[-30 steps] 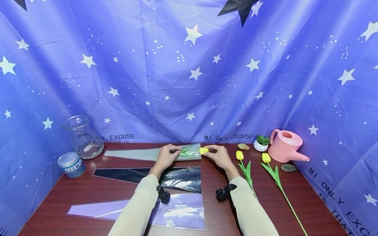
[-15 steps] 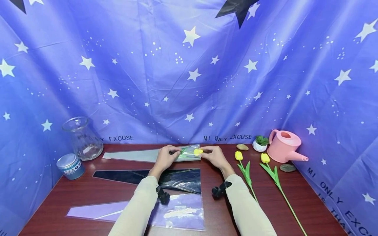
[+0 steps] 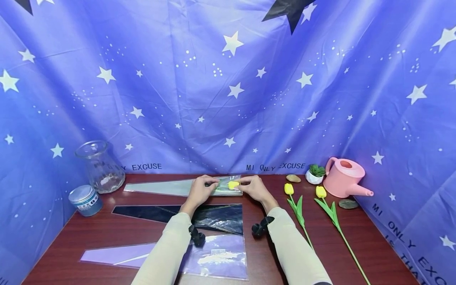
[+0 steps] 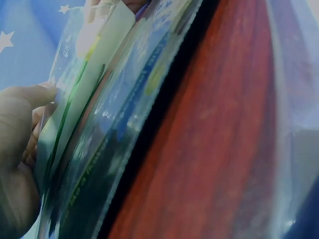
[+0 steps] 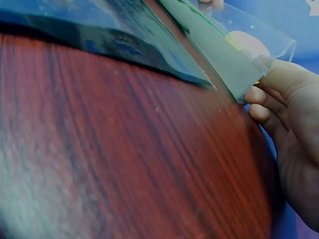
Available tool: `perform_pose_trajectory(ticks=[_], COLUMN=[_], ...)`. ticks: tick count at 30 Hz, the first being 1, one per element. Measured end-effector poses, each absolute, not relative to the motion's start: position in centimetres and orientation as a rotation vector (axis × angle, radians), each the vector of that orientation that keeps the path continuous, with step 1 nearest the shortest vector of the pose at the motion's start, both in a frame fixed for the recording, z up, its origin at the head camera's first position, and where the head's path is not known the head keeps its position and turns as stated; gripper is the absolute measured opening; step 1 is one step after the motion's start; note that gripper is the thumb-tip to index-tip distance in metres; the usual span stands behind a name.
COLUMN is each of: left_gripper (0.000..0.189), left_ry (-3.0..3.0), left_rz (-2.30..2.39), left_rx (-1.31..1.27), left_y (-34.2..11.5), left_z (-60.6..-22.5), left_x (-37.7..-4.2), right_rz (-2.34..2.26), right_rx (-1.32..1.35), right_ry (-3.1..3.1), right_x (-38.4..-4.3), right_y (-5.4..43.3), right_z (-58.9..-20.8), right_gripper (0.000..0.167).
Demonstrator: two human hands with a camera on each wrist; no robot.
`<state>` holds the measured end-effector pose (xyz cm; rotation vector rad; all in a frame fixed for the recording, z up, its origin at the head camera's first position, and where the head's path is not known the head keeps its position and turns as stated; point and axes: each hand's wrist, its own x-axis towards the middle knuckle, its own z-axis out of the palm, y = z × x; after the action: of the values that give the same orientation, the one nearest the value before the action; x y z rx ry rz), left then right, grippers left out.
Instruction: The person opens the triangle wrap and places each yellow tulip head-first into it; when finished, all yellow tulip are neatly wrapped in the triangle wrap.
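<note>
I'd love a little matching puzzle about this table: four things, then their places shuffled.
Things:
1. Right hand
2. Watering can
3. Black sleeve
4. Glass vase

Places:
A. Behind the blue jar
B. Beside the potted succulent
C. At a yellow tulip bloom
D. Between the pale sleeve and purple sleeve

Pairs: 1-C, 2-B, 3-D, 4-A

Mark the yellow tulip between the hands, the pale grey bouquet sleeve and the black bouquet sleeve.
Yellow tulip [image 3: 233, 185]: head view, on its bloom.
Pale grey bouquet sleeve [image 3: 162, 187]: head view, on its narrow part.
Black bouquet sleeve [image 3: 218, 216]: head view, on its wide part.
</note>
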<state>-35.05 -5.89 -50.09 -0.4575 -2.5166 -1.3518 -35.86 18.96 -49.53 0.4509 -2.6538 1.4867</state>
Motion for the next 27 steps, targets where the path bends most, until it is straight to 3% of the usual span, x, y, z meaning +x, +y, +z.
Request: perform_pose_trajectory(ticks=[15,27], left_gripper=[0.013,0.012], left_ry=[-2.539,-2.554], left_rz=[-1.294,-1.219], left_rx=[-0.462,-0.452], left_y=[-6.3,-6.3], left_z=[-50.1,-49.4], left_x=[-35.3,-35.5], right_rz=[1.387,1.361], right_rx=[0.478,0.243], right_ry=[-2.704,-2.581], right_x=[-36.0,-33.0], right_y=[18.1,20.4], right_z=[-49.5,-48.3], right_gripper=[0.031,0.019])
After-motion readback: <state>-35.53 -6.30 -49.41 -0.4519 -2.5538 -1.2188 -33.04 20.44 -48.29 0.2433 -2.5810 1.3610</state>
